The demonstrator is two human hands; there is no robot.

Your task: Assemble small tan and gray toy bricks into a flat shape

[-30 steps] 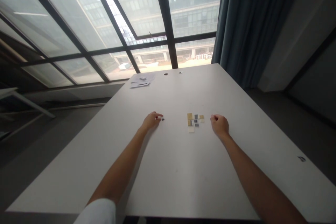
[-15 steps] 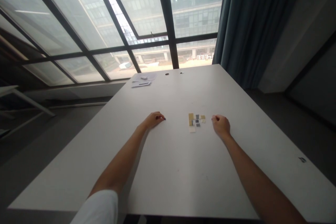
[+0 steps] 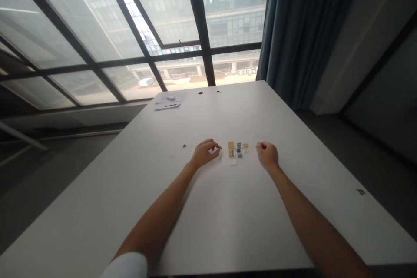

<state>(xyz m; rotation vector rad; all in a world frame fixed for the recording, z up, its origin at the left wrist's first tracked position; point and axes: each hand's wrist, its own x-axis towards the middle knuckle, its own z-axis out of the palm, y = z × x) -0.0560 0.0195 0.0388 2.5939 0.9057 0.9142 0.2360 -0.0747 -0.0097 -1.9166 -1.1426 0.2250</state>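
Note:
My left hand (image 3: 206,153) is closed in a pinch on a small dark piece (image 3: 220,148), too small to name. It is just left of a cluster of small flat pieces on the white table (image 3: 208,208). In this cluster are a yellow piece (image 3: 231,144), a dark grey piece (image 3: 239,156) and a pale cream square (image 3: 233,162). My right hand (image 3: 267,153) rests closed to the right of the cluster, apart from it; whether its fingers hold anything is hidden. Some tiny dark bits (image 3: 184,145) lie left of my left hand.
Papers with a dark pen (image 3: 169,105) lie at the far left corner. A round dark hole (image 3: 200,93) is near the far edge. A dark mark (image 3: 360,192) is near the right edge. Beyond stand windows and a blue curtain (image 3: 293,43).
My left hand has moved right, towards the cluster, with the small dark piece pinched in it. The tiny dark bits behind it have come into sight. My right hand stays beside the cluster.

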